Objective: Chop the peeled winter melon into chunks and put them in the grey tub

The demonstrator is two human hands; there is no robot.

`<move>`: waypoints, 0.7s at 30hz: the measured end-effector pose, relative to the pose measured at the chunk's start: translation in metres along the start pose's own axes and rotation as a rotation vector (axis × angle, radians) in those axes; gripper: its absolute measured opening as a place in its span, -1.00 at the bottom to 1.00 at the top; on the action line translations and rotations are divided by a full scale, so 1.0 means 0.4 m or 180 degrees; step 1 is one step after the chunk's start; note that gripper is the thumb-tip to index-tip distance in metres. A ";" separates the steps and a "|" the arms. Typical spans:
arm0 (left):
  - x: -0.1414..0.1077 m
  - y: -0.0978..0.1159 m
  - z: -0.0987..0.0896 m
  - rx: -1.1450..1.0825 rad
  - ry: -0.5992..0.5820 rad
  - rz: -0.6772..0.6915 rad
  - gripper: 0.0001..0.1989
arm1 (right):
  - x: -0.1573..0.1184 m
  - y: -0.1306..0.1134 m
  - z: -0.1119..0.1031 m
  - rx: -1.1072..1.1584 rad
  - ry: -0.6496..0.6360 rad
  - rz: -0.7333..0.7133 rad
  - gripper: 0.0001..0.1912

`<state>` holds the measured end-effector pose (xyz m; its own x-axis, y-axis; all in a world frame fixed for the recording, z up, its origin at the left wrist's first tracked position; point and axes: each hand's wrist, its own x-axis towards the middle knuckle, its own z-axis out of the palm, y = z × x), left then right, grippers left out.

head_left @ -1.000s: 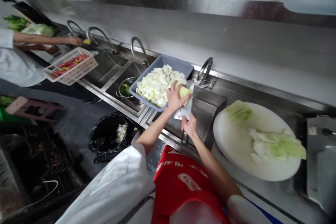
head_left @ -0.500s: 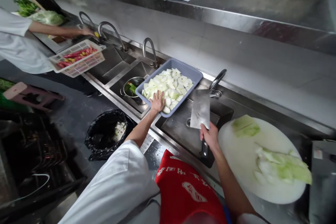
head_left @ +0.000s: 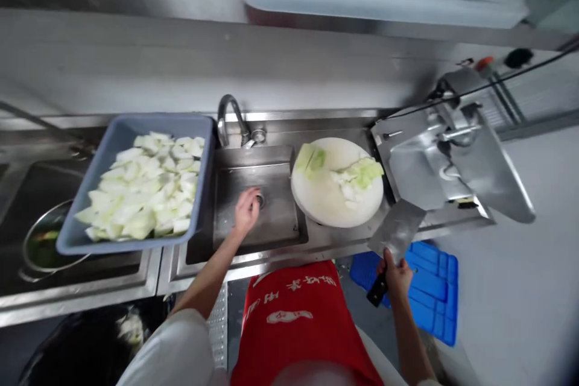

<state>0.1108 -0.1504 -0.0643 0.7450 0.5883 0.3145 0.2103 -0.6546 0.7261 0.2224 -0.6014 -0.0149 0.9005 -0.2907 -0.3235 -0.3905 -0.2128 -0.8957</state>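
Note:
My left hand point(head_left: 247, 210) hovers over the stainless sink basin point(head_left: 275, 181), fingers loosely extended and holding nothing. To its left a blue-grey plastic tub point(head_left: 205, 151) holds a heap of pale green-white vegetable chunks point(head_left: 149, 187). My right hand point(head_left: 398, 277) is wrapped round the black handle of a cleaver point(head_left: 398, 229), whose broad blade points up beside the counter's front edge. Left of the blade lies a round white cutting board point(head_left: 335, 211) with pale green peelings or scraps point(head_left: 362, 178) and a flat green piece point(head_left: 310, 160) on it.
A faucet point(head_left: 233, 117) rises behind the basin. A metal slicing machine point(head_left: 447, 157) stands right of the board, and a blue plastic crate point(head_left: 432, 289) lies on the floor. At left are a metal pot point(head_left: 49, 241) in another sink and a black bin bag point(head_left: 81, 344). A shelf overhangs the counter.
My view has swung right. My left hand has left the vegetable chunks in the tub and is over the basin. My right hand has carried the cleaver from above the basin to the board's right.

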 end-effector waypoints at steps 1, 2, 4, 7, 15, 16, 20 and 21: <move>0.010 0.048 0.057 -0.0111 -0.0304 0.0099 -0.60 | 0.004 0.017 -0.019 0.0008 0.0000 0.0146 -0.33; 0.022 0.096 0.113 -0.0202 -0.0590 0.0211 -0.58 | 0.006 0.033 -0.034 0.0037 -0.0036 0.0282 -0.32; 0.054 0.186 0.215 -0.0329 -0.1022 0.0431 -0.56 | 0.007 0.066 -0.048 0.0048 -0.0203 0.0428 -0.32; 0.120 0.298 0.356 -0.0269 -0.1362 0.0581 -0.57 | 0.021 0.112 -0.043 0.0025 -0.0489 0.0460 -0.33; 0.236 0.487 0.655 0.1040 -0.2029 0.0320 -0.22 | 0.137 0.177 0.038 -0.0019 -0.0585 0.0410 -0.38; 0.232 0.500 0.674 0.1148 -0.2084 0.0348 -0.22 | 0.152 0.172 0.058 -0.0072 -0.0541 0.0376 -0.40; 0.185 0.527 0.708 0.1376 -0.2113 0.0581 -0.21 | 0.197 0.133 0.169 -0.0150 -0.0538 0.0309 -0.48; 0.170 0.531 0.710 0.1412 -0.2107 0.0616 -0.20 | 0.203 0.122 0.199 -0.0130 -0.0599 0.0317 -0.51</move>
<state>0.3858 -0.3843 -0.0625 0.9840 0.1345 -0.1172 0.1672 -0.9243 0.3430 0.2917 -0.5612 -0.1092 0.8754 -0.1336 -0.4645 -0.4833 -0.2306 -0.8446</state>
